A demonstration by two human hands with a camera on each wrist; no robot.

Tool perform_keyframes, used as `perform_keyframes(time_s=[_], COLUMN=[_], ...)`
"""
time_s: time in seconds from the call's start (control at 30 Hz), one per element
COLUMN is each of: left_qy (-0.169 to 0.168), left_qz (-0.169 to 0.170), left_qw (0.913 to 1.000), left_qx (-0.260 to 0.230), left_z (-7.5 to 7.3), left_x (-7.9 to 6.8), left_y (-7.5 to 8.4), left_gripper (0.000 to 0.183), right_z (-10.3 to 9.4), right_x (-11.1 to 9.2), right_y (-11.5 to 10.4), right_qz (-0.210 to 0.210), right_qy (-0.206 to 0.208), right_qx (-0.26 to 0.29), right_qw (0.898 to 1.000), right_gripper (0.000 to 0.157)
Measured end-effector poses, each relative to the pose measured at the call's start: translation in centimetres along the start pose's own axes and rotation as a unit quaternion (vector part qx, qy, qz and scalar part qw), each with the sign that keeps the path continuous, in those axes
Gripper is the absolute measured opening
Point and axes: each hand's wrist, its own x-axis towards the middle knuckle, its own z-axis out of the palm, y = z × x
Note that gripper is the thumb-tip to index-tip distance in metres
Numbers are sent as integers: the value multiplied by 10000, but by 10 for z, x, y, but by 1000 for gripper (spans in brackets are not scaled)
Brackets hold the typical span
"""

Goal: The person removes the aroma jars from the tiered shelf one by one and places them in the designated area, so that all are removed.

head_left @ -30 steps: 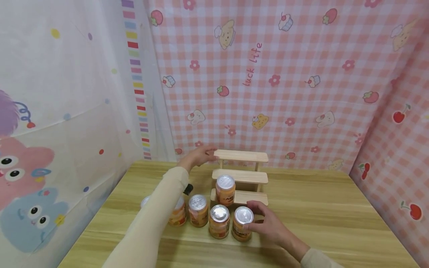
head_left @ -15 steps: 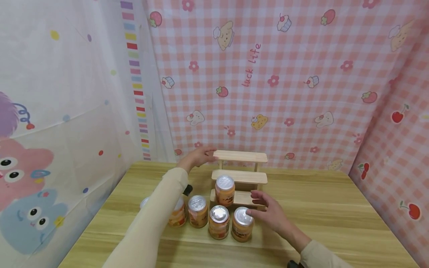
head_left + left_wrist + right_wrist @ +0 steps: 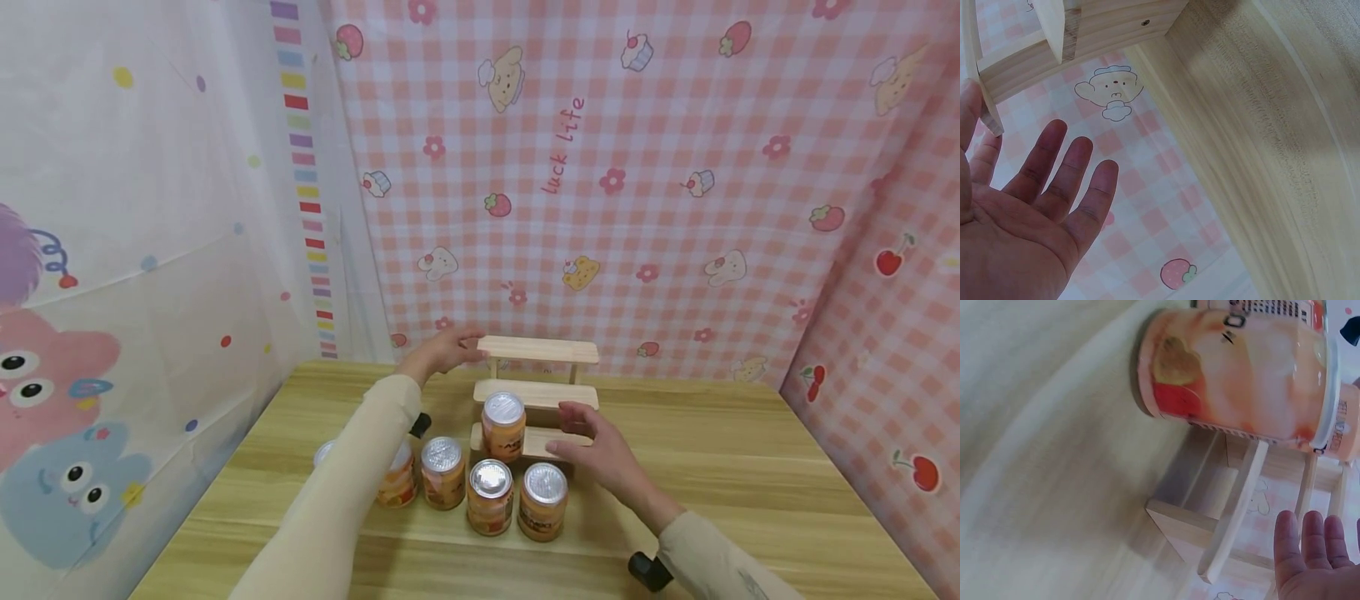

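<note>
A three-tier wooden display shelf (image 3: 561, 395) stands at the back of the table. At the left end of its top board, my left hand (image 3: 447, 348) pinches the edge between thumb and index finger; the other fingers (image 3: 1071, 162) extend free. One orange can (image 3: 504, 437) with a silver lid stands upright on the lowest step, toward its left. My right hand (image 3: 611, 458), holding nothing, hovers over that step's right part with fingers apart. Just in front of the shelf stands another orange can (image 3: 543, 504), large in the right wrist view, with fruit printed on its label.
Left of that can, several similar cans line the table, including one can (image 3: 491, 500) beside it and another can (image 3: 443, 475) farther left. My left sleeve (image 3: 330, 492) partly hides the leftmost ones. A pink checked cloth (image 3: 660, 233) hangs behind the shelf.
My right hand has left the rightmost front can and moved back to the lowest step. That can stays where it stood. My left hand has kept its place on the top board.
</note>
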Motion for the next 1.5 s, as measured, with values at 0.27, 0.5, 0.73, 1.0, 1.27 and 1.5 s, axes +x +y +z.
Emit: perform_keyframes(time_s=[0.27, 0.5, 0.73, 1.0, 1.27, 1.5], left_qy=[-34, -44, -32, -8, -41, -28], left_qz=[12, 45, -78, -90, -8, -12], left_qw=[10000, 10000, 9999, 9999, 10000, 10000], left_qx=[-44, -72, -128, -70, -38, -61], left_z=[0, 0, 0, 1, 0, -1], left_x=[0, 0, -2, -2, -1, -1], left_y=[0, -2, -1, -1, -1, -1], left_gripper=[60, 60, 60, 60, 61, 60], right_z=[1, 9, 21, 33, 39, 39], right_x=[18, 33, 44, 48, 50, 51], right_y=[-5, -16, -19, -21, -22, -19], right_qz=[147, 54, 65, -8, 136, 155], right_qy=[-299, -539, -816, -820, -683, -667], right_qx=[-227, -317, -143, -322, -477, -373], right_qw=[9992, 9980, 9965, 9961, 9964, 9970], right_gripper=[65, 70, 73, 70, 65, 58])
